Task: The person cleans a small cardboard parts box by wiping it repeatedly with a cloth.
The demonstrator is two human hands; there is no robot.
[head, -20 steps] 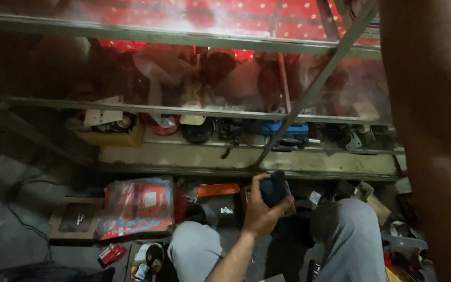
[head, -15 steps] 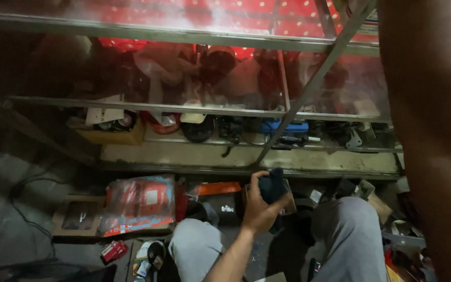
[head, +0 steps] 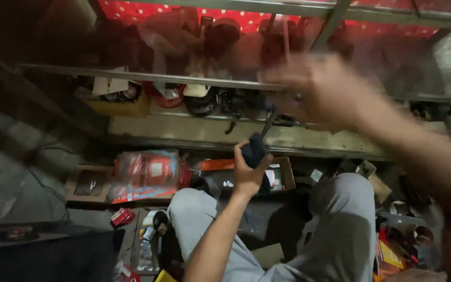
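My left hand (head: 247, 175) is raised between my knees and grips the dark blue handle (head: 253, 149) of a tool. A thin metal rod (head: 268, 123) runs up and to the right from that handle toward the shelf frame. My right hand (head: 322, 91) is blurred with motion. It hovers in front of the shelf, above and to the right of my left hand, across the line of the rod. Its fingers are spread leftward and I see nothing in it. Whether it touches the rod is hidden by the blur.
A metal shelf (head: 147, 77) holds dark round parts and a yellow box (head: 118, 107), with a red dotted sheet (head: 246, 18) behind. On the floor lie a red plastic package (head: 144, 175), a cardboard box (head: 90, 183) and small tins. My grey-trousered knees (head: 345, 209) frame the hand.
My right hand has swung in from the right edge to the middle, over the rod. My left hand still grips the handle in about the same place; the view has shifted slightly.
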